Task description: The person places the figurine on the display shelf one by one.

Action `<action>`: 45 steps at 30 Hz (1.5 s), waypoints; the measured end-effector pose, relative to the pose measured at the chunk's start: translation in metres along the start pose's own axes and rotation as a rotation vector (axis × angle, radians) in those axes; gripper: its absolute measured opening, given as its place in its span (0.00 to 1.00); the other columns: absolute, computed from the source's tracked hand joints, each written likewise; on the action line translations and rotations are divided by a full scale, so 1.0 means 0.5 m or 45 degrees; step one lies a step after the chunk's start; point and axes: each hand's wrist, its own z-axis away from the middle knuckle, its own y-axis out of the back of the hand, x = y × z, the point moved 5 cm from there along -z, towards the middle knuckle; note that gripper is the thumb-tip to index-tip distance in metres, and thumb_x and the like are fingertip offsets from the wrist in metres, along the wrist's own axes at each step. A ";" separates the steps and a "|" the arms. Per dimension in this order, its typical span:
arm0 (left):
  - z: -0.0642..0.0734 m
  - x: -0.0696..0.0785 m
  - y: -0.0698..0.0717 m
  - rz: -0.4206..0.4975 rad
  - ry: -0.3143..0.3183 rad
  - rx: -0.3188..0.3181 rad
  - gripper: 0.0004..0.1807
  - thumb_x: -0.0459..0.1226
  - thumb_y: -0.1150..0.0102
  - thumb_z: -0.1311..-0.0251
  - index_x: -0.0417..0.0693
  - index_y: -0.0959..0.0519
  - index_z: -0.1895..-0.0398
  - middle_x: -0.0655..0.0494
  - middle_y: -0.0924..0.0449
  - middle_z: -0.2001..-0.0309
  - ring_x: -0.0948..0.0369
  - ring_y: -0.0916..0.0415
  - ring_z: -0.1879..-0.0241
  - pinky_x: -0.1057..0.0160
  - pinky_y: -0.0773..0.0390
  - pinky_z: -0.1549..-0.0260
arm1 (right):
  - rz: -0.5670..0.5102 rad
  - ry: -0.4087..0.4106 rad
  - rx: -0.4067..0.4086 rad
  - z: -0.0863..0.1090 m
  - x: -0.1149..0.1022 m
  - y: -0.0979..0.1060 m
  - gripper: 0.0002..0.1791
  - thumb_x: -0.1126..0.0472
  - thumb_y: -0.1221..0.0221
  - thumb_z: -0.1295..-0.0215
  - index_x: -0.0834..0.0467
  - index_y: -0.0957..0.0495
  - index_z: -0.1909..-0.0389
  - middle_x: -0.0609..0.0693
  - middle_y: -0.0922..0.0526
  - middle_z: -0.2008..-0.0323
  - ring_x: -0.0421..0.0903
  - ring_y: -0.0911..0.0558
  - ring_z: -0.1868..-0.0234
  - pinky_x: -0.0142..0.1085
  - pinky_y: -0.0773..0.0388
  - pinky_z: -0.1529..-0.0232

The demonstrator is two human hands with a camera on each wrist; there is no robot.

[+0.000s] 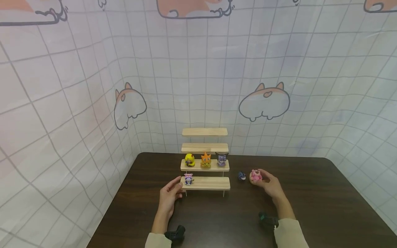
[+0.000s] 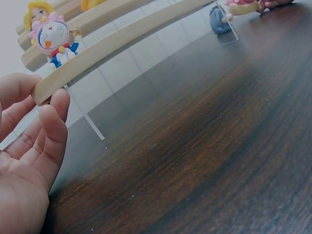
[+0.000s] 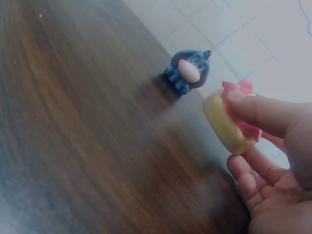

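Note:
My left hand pinches the left end of the lowest board of a wooden stepped display shelf. On that board, close to my fingers, stands a small figurine with a pink headpiece and white face. My right hand holds a pink bear figurine with a rounded cream-coloured base between thumb and fingers. In the right wrist view it is tilted, with my thumb across the pink part. A blue donkey figurine sits on the table between the shelf and my right hand.
A yellow-haired figurine, an orange-and-yellow one and a purple one with dark ears stand along the second board. Two bare boards rise behind them. The dark wooden table meets a grid-patterned curtain.

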 end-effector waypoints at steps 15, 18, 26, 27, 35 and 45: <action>0.000 0.003 0.001 0.009 0.006 0.002 0.23 0.38 0.35 0.32 0.43 0.21 0.35 0.60 0.13 0.62 0.63 0.15 0.67 0.68 0.18 0.70 | -0.046 -0.034 0.014 0.038 -0.011 -0.005 0.39 0.56 0.30 0.37 0.57 0.33 0.26 0.62 0.28 0.32 0.43 0.25 0.53 0.34 0.29 0.52; 0.001 0.003 0.002 0.004 0.008 0.002 0.23 0.38 0.35 0.32 0.43 0.21 0.35 0.60 0.13 0.63 0.63 0.16 0.67 0.68 0.18 0.70 | -0.053 -0.037 0.008 0.040 -0.012 -0.005 0.40 0.56 0.29 0.37 0.57 0.33 0.26 0.63 0.28 0.32 0.43 0.24 0.53 0.34 0.29 0.51; 0.004 0.002 0.004 0.005 0.009 -0.006 0.24 0.39 0.35 0.32 0.42 0.22 0.34 0.60 0.14 0.63 0.63 0.16 0.67 0.68 0.18 0.70 | -0.088 -0.007 0.003 0.050 -0.026 -0.001 0.39 0.58 0.29 0.38 0.59 0.31 0.27 0.63 0.26 0.35 0.40 0.21 0.55 0.34 0.28 0.50; 0.003 0.002 0.004 0.006 0.010 -0.007 0.24 0.39 0.35 0.32 0.42 0.22 0.34 0.60 0.13 0.63 0.63 0.16 0.67 0.68 0.18 0.70 | -0.088 0.001 0.003 0.051 -0.029 0.000 0.39 0.58 0.28 0.38 0.59 0.31 0.28 0.63 0.26 0.35 0.40 0.21 0.55 0.34 0.28 0.50; 0.002 0.001 0.001 0.017 0.009 -0.008 0.24 0.38 0.35 0.31 0.42 0.22 0.34 0.60 0.14 0.63 0.64 0.16 0.67 0.68 0.18 0.70 | -0.115 0.074 -0.018 0.054 -0.059 0.006 0.39 0.55 0.28 0.38 0.57 0.31 0.28 0.61 0.26 0.34 0.39 0.19 0.53 0.34 0.26 0.48; 0.003 0.006 0.000 0.010 0.025 -0.009 0.24 0.39 0.35 0.31 0.44 0.22 0.33 0.61 0.14 0.62 0.64 0.16 0.66 0.68 0.18 0.69 | -0.115 0.161 -0.070 0.074 -0.128 0.001 0.41 0.53 0.27 0.39 0.54 0.31 0.26 0.61 0.27 0.31 0.45 0.19 0.50 0.36 0.23 0.49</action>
